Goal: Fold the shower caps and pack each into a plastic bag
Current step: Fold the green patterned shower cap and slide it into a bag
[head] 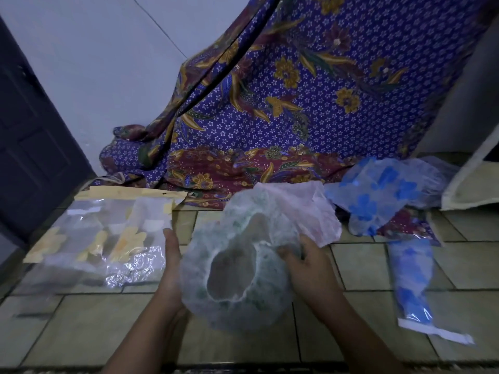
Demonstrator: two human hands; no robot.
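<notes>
Our left hand (171,265) presses straight, closed fingers against the green-speckled shower cap (267,290). Our right hand (305,263) curls its fingers round the rim, a pink cap (305,209) just beyond them.

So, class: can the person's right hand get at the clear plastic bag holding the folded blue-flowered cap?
Probably yes: only bare tiled floor lies between the right hand and the blue-flowered cap's clear plastic bag, though the hand grips the green-speckled translucent shower cap.
</notes>
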